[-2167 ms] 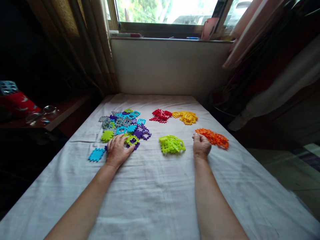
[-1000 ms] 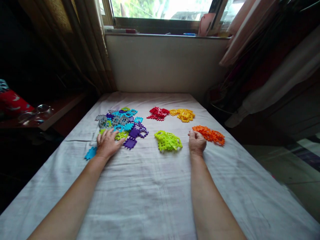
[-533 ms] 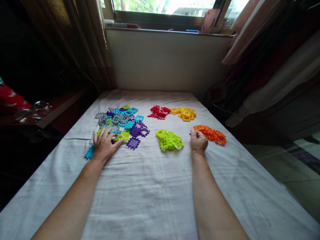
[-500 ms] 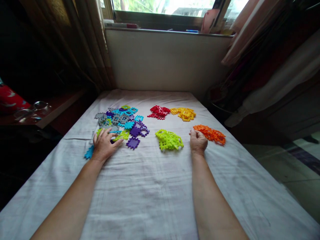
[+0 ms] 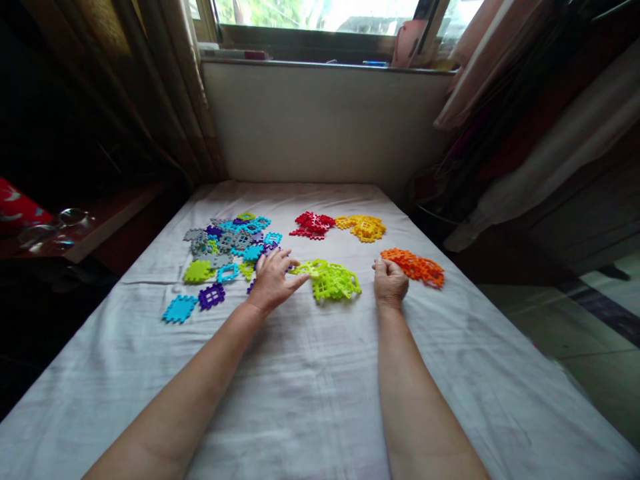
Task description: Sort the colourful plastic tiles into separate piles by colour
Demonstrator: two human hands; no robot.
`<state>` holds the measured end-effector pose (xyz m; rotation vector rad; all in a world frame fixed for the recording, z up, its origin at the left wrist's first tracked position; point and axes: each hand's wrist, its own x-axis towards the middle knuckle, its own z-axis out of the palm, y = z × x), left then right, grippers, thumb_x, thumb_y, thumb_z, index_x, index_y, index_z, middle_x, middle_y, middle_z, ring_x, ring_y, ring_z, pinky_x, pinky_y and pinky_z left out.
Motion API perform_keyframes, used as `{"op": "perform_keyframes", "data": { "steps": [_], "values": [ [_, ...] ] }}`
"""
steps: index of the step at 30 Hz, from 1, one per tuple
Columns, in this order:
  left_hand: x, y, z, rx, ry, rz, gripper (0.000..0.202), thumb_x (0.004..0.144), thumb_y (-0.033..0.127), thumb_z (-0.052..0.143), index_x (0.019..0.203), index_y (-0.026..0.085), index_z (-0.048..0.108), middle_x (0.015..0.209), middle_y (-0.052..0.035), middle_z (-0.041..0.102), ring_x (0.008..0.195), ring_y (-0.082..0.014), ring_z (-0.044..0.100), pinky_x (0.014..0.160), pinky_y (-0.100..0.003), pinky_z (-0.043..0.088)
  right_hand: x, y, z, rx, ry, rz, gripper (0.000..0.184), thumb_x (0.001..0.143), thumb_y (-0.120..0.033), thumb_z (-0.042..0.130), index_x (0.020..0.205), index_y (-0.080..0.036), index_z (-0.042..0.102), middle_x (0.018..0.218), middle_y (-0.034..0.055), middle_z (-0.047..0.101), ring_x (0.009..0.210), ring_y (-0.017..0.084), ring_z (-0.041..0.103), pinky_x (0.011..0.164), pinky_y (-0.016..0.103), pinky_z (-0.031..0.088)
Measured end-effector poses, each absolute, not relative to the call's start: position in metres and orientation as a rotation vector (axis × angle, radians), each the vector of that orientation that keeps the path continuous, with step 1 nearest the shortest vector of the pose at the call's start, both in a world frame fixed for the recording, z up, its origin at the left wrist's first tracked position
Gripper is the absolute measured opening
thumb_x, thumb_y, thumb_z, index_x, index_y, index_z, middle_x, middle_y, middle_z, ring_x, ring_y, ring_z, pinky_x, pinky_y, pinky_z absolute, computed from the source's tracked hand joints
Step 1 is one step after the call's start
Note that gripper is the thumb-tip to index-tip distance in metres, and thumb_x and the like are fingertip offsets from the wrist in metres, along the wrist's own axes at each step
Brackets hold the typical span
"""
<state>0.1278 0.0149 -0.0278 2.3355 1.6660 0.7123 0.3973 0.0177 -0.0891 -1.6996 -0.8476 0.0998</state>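
Note:
My left hand (image 5: 274, 280) reaches over the right edge of the mixed pile, a lime green interlocking tile (image 5: 301, 268) between its thumb and fingers. This tile touches or nearly touches the lime green heap (image 5: 335, 281) to its right. My right hand (image 5: 391, 281) rests as a fist on the sheet, with nothing showing from it, beside the orange heap (image 5: 414, 267). The mixed pile of grey, blue, purple and lime tiles (image 5: 235, 240) lies at left. Closer to me lie a blue tile (image 5: 180, 309) and a purple window-shaped tile (image 5: 212, 296). My left hand partly hides purple tiles.
A red heap (image 5: 313, 225) and a yellow heap (image 5: 367, 228) sit farther back on the white sheet (image 5: 300, 400). Beyond the bed stand a low wall (image 5: 320, 127) and a window. A side table (image 5: 107, 217) with glasses (image 5: 75, 217) is at left; clothes hang at right.
My left hand has moved right from the mixed pile to the lime green heap, bringing a lime tile. The blue and purple tiles it covered now show. My right hand stays a fist by the orange heap.

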Motion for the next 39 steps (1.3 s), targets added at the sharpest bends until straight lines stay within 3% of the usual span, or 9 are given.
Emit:
{"op": "perform_keyframes", "data": {
  "steps": [6, 11, 15, 22, 30, 36, 39],
  "values": [
    [0.185, 0.022, -0.03, 2.365, 1.599, 0.644, 0.033, 0.082, 0.046, 0.069, 0.11, 0.027, 0.069, 0.143, -0.0078, 0.057, 0.142, -0.0293, 0.041, 0.119, -0.054, 0.025, 0.397, 0.019, -0.089, -1.707, -0.836, 0.104, 0.036, 0.079, -0.049, 0.05, 0.07, -0.02, 0.069, 0.069, 0.0078, 0.073, 0.069, 0.023, 0.067, 0.071, 0.033, 0.049],
    [0.164, 0.023, -0.037, 2.386, 1.638, 0.616, 0.042, 0.085, 0.045, 0.067, 0.123, 0.027, 0.064, 0.144, -0.0082, 0.057, 0.14, -0.0276, 0.043, 0.119, -0.053, 0.026, 0.397, 0.018, -0.088, -1.694, -0.836, 0.092, 0.036, 0.078, -0.049, 0.051, 0.069, -0.02, 0.07, 0.067, 0.0079, 0.073, 0.07, 0.023, 0.067, 0.071, 0.032, 0.05],
    [0.098, 0.023, -0.039, 2.4, 1.897, 0.615, 0.032, 0.088, 0.042, 0.059, 0.114, 0.026, 0.069, 0.141, -0.0083, 0.059, 0.141, -0.0307, 0.041, 0.119, -0.056, 0.023, 0.397, 0.017, -0.088, -1.697, -0.845, 0.105, 0.037, 0.079, -0.049, 0.051, 0.069, -0.019, 0.07, 0.069, 0.0089, 0.074, 0.073, 0.024, 0.068, 0.074, 0.034, 0.051],
    [0.026, 0.029, -0.04, 2.281, 2.215, 0.341, 0.05, 0.081, 0.053, 0.059, 0.119, 0.023, 0.069, 0.149, -0.0166, 0.049, 0.144, -0.0417, 0.033, 0.116, -0.066, 0.019, 0.397, 0.018, -0.089, -1.705, -0.839, 0.116, 0.037, 0.079, -0.051, 0.052, 0.071, -0.019, 0.07, 0.071, 0.0099, 0.075, 0.076, 0.025, 0.07, 0.077, 0.035, 0.051],
    [0.025, 0.027, -0.035, 2.256, 2.223, 0.284, 0.055, 0.079, 0.061, 0.058, 0.115, 0.022, 0.069, 0.152, -0.0161, 0.046, 0.146, -0.0401, 0.03, 0.117, -0.063, 0.018, 0.398, 0.02, -0.091, -1.695, -0.841, 0.101, 0.039, 0.078, -0.052, 0.051, 0.071, -0.019, 0.071, 0.071, 0.0099, 0.075, 0.074, 0.025, 0.069, 0.074, 0.034, 0.051],
    [0.022, 0.02, -0.016, 2.158, 2.152, 0.278, 0.051, 0.076, 0.071, 0.058, 0.099, 0.029, 0.074, 0.147, -0.0107, 0.053, 0.14, -0.0392, 0.039, 0.114, -0.065, 0.023, 0.398, 0.021, -0.092, -1.684, -0.836, 0.115, 0.04, 0.077, -0.053, 0.049, 0.072, -0.019, 0.071, 0.071, 0.0101, 0.075, 0.071, 0.024, 0.068, 0.072, 0.033, 0.05],
    [0.049, 0.015, -0.007, 2.193, 1.938, 0.357, 0.045, 0.078, 0.068, 0.058, 0.096, 0.03, 0.074, 0.14, -0.008, 0.06, 0.135, -0.0348, 0.047, 0.115, -0.058, 0.028, 0.398, 0.021, -0.092, -1.685, -0.831, 0.103, 0.04, 0.078, -0.053, 0.049, 0.072, -0.02, 0.07, 0.07, 0.0091, 0.075, 0.071, 0.023, 0.068, 0.072, 0.032, 0.05]
  ]
}}
